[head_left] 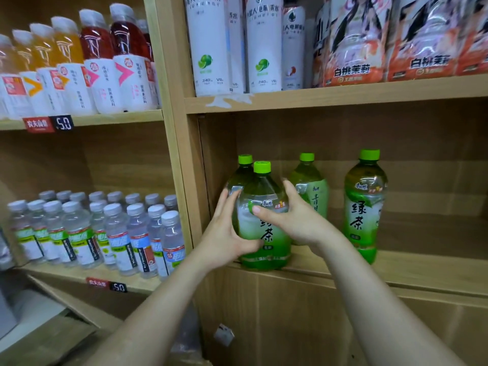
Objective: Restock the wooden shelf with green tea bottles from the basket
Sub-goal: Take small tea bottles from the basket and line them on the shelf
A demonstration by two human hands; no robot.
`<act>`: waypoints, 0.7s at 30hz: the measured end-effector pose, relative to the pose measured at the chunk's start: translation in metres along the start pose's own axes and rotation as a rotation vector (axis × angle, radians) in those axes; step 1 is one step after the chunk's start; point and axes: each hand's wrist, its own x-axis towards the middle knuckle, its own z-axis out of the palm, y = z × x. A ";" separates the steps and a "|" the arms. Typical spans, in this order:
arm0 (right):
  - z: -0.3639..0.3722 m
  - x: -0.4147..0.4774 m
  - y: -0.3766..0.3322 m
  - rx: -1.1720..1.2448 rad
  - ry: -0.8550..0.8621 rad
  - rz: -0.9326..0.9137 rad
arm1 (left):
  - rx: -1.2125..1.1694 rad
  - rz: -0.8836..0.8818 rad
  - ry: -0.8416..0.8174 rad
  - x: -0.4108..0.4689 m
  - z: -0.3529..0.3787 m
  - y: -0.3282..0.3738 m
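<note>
Restocking the wooden shelf (pixel 396 270), seemingly well short of done: four green-capped tea bottles (pixel 365 207) up, bare board at right, basket out of view.
Clasps the front bottle (pixel 261 191) at the left front edge: left hand (pixel 224 231) fingers flat along its side, thumb hooked round; right hand (pixel 293 217) curled round its shoulder. Nothing blocking; water bottles (pixel 105 233) one bay over.

Four green tea bottles (pixel 365 202) upright on wooden shelf (pixel 422 273), front-left one at edge.
</note>
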 end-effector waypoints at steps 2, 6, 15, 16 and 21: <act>-0.003 0.007 0.001 0.025 -0.050 0.010 | -0.036 -0.013 0.005 0.002 -0.001 -0.002; 0.006 0.014 0.002 0.034 -0.023 -0.028 | -0.072 0.015 0.069 -0.001 0.005 0.004; -0.025 0.012 -0.001 -0.857 0.536 -0.249 | 0.230 0.099 0.192 0.008 0.002 0.006; -0.028 0.017 0.001 -1.004 0.443 -0.207 | 0.262 0.099 0.196 0.009 0.002 0.005; -0.026 0.030 0.011 -1.225 0.288 -0.195 | 0.618 0.093 0.238 0.022 -0.001 0.010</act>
